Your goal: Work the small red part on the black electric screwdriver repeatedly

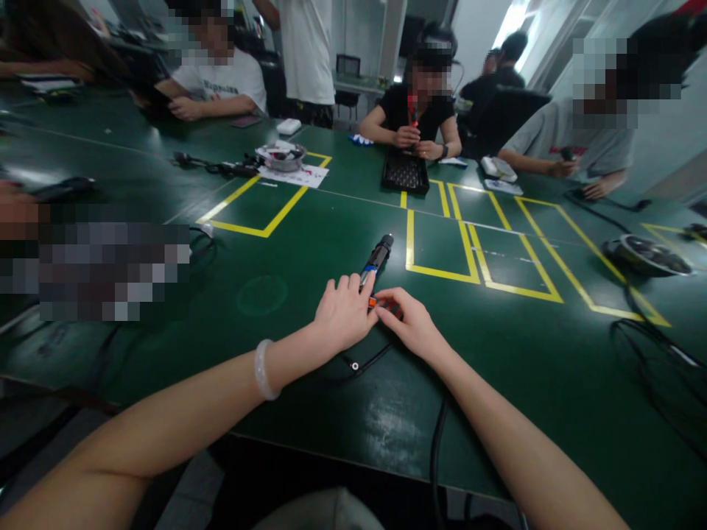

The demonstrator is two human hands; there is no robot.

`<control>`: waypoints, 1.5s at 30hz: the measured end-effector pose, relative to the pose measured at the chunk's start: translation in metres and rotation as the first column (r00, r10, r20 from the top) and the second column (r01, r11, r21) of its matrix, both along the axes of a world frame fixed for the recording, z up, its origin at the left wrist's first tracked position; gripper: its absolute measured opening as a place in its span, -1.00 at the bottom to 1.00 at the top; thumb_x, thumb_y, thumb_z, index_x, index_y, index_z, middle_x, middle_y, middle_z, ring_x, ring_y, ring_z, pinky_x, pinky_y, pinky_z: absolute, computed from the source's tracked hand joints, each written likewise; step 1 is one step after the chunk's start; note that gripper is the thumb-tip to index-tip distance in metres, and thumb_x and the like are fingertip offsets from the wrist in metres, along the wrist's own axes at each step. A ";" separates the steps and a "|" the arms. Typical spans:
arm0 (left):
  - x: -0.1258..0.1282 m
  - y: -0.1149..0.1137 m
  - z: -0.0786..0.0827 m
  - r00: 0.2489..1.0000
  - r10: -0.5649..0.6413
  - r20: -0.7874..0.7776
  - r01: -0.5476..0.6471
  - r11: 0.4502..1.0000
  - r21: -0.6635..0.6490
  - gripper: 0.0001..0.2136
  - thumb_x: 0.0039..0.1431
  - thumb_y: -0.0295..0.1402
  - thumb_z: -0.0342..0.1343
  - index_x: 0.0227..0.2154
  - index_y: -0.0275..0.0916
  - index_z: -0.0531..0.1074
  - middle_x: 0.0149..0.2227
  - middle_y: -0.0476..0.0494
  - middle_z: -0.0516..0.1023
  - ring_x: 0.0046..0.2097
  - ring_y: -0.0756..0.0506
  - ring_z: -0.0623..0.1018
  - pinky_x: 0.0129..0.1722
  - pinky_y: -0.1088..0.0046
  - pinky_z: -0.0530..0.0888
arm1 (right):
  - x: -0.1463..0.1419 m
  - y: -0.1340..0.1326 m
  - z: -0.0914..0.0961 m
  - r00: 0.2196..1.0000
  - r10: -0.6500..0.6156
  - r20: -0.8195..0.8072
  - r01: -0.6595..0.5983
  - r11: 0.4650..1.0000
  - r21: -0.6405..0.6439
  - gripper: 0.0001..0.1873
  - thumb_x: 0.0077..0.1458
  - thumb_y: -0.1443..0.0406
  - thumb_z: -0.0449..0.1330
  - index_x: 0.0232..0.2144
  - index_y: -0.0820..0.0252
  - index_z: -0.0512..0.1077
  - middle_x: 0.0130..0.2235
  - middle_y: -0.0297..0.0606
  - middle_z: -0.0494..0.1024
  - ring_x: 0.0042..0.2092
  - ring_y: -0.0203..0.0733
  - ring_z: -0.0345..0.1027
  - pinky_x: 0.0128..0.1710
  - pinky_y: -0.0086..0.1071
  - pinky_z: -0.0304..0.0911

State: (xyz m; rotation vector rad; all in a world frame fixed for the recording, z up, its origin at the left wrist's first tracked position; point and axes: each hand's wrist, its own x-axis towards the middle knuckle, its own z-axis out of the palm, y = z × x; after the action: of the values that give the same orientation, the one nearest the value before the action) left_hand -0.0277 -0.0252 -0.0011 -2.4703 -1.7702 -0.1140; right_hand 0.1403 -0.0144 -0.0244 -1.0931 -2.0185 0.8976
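A dark electric screwdriver (pixel 378 255) with a blue band and an orange part lies slanted on the green table, its narrow tip pointing away from me. My left hand (pixel 343 313) is closed over its middle, palm down, and hides much of the body. Close against it, my right hand (pixel 407 322) is curled at the rear end, thumb and fingertips at the orange part. A thin black cord (pixel 369 364) with a small round metal eyelet lies just below my hands.
Yellow tape rectangles (pixel 442 275) mark the table (pixel 309 258). Across it, a person sits behind a black tray (pixel 405 174). A metal bowl (pixel 283 154) stands on papers at the back left, another bowl (pixel 647 255) at the right. Thick black cables (pixel 644 353) lie at the right.
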 end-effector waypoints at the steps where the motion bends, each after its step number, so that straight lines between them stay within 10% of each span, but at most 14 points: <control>1: 0.003 -0.001 0.000 1.000 -0.006 0.001 0.006 1.000 -0.005 -0.40 0.30 -0.15 -0.14 0.34 -0.33 0.07 0.00 -0.41 0.37 -0.01 -0.33 0.37 -0.05 0.14 0.27 | 0.000 0.000 0.000 1.000 0.005 -0.011 -0.005 1.000 -0.026 -0.81 0.19 0.26 0.14 -0.15 0.17 0.40 -0.22 -0.21 0.50 -0.23 -0.21 0.37 -0.30 -0.36 0.24; 22: -0.030 0.009 -0.001 0.912 -0.110 0.396 0.223 0.941 -0.253 -0.28 0.20 -0.06 0.00 0.38 -0.11 -0.05 0.05 -0.26 0.30 0.04 -0.23 0.40 0.06 0.22 0.35 | 0.025 0.015 0.006 0.912 -0.110 -0.396 -0.100 0.875 -0.473 -0.66 -0.05 0.14 0.35 -0.35 0.20 0.34 -0.41 -0.33 0.49 -0.44 -0.33 0.34 -0.50 -0.46 0.27; 33: -0.032 0.013 -0.006 0.886 -0.109 0.450 0.236 0.943 -0.237 -0.24 0.11 0.01 0.10 0.35 -0.08 0.06 0.05 -0.23 0.29 0.08 -0.24 0.39 0.04 0.24 0.38 | 0.024 0.013 0.003 0.920 0.003 -0.392 -0.246 0.782 -0.572 -0.63 -0.09 0.16 0.40 -0.35 0.23 0.36 -0.41 -0.31 0.54 -0.45 -0.34 0.41 -0.54 -0.49 0.32; 45: -0.031 0.012 -0.004 0.886 -0.112 0.450 0.240 0.941 -0.238 -0.25 0.12 -0.01 0.11 0.34 -0.14 0.08 0.08 -0.25 0.28 0.11 -0.23 0.37 0.05 0.24 0.38 | 0.020 0.012 0.000 0.929 -0.024 -0.370 -0.207 0.795 -0.570 -0.64 -0.08 0.17 0.39 -0.34 0.24 0.36 -0.42 -0.32 0.54 -0.51 -0.38 0.38 -0.64 -0.54 0.25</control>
State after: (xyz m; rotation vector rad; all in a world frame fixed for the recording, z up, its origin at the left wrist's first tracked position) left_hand -0.0587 -0.0132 -0.0051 -3.0103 -1.8109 -0.4893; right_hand 0.1600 -0.0022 -0.0249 -1.0435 -1.5117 1.7412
